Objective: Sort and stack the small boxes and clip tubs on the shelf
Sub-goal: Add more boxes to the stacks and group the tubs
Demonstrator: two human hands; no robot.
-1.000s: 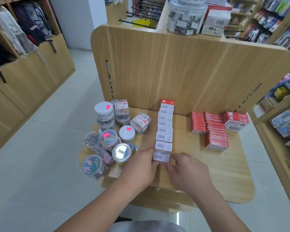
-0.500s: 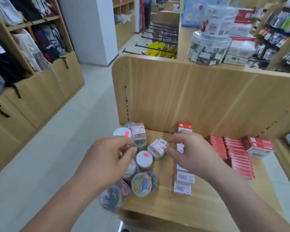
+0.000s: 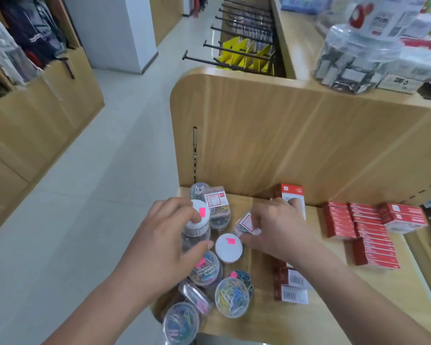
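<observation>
Both hands now over tubs: left hand cups tall tub; right hand pinches tilted tub, leaning left.

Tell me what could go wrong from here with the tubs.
The front tub sits at the shelf edge; a nudge from the left hand could drop it to the floor. The right hand reaches a tilted tub; its forearm crosses the box row and may scatter it.
</observation>
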